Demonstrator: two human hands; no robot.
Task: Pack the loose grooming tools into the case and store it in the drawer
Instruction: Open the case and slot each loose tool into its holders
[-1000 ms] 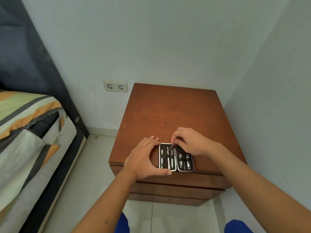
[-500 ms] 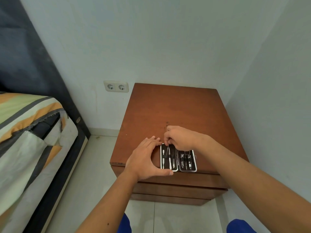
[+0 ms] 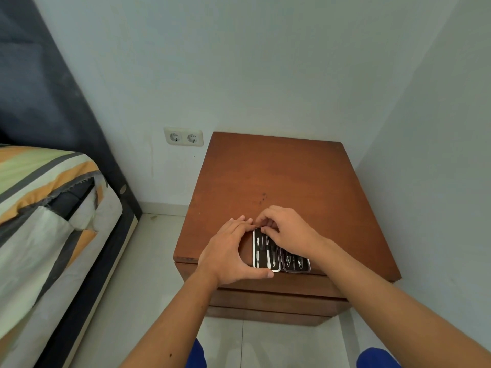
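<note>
An open black rectangular grooming case (image 3: 267, 254), silver-rimmed and with slim silver metal tools (image 3: 257, 248) strapped inside, is laid at 6 o'clock on the brown wooden tabletop (image 3: 279, 176). Its 9 o'clock half is grasped by the left hand (image 3: 225, 253). The right hand (image 3: 288, 232) is pinched at its 12 o'clock rim, on what cannot be told.

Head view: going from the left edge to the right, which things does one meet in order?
In order: orange-and-grey striped bed cover → white double wall socket → left hand → open black grooming case with metal tools.
</note>
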